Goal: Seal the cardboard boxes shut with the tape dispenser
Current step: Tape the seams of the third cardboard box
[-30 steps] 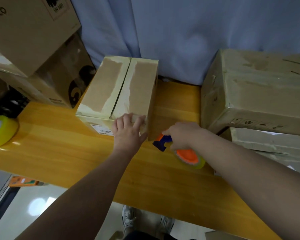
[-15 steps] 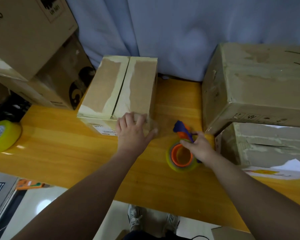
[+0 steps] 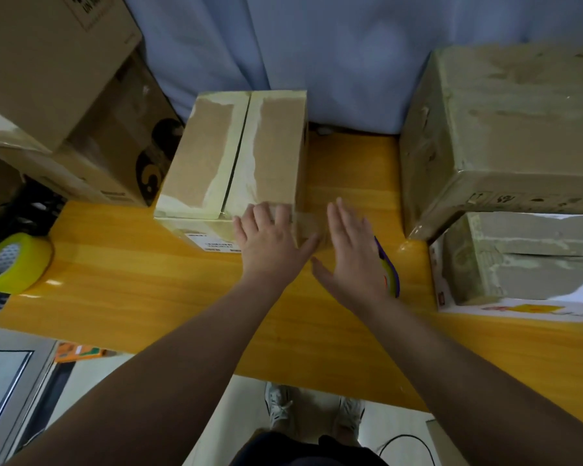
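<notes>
On box front, illegible white label

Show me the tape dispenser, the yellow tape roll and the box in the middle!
tape dispenser (image 3: 393,279), head view, on its purple edge.
yellow tape roll (image 3: 31,269), head view, on its yellow outer side.
middle box (image 3: 273,153), head view, on its right top flap.

Top-left box showed a cropped mark, apparently "UN 34…". White label on small box was unreadable.
</notes>
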Demonstrator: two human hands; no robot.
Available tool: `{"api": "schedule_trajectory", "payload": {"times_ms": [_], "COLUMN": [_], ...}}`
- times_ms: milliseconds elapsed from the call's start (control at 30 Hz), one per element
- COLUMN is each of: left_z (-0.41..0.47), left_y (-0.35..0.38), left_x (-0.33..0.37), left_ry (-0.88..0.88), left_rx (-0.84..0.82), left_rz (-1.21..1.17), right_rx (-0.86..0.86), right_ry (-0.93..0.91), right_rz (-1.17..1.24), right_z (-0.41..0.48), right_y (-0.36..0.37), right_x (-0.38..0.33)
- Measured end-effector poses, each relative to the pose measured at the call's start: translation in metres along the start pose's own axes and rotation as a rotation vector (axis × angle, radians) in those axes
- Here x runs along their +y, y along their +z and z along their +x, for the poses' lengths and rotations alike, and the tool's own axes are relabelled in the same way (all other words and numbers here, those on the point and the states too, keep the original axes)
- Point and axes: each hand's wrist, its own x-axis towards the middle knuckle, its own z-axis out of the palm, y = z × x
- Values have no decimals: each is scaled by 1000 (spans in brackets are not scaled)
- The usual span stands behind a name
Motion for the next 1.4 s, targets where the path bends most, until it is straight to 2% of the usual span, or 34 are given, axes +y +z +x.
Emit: {"api": "schedule_trajectory", "payload": {"times_ms": [233, 433, 567, 667, 800, 1000, 1200, 1333, 1400], "left_z": [2, 5, 12, 19, 25, 27, 28, 28, 28], "left_y": [-8, -20, -29, -29, -19, -9, 0, 3, 3], "left_x": [-3, -18, -45, -73, -93, -97, -99, -99, -100], "left_ry": [30, 106, 314, 503, 651, 663, 668, 671, 672], "left_rx": [-58, -102, -144, -128, -85, -89, -30, -11, -1], "left_rz": [7, -13, 66, 148, 184, 113, 65, 50, 57], "right_rx": [241, 320, 376, 406, 398, 398, 466, 512, 478], "right_ry": [9, 2, 91, 169, 280, 401, 319, 249, 223], "right_rz": [-202, -318, -262, -187, -78, 40, 79, 27, -60], "right_z": [18, 9, 13, 15, 15, 20, 25, 26, 25], "right_y": [25, 32, 35, 48, 71, 97, 111, 112, 114], "right_x": [-7, 9, 10, 12, 0, -14, -24, -28, -26]}}
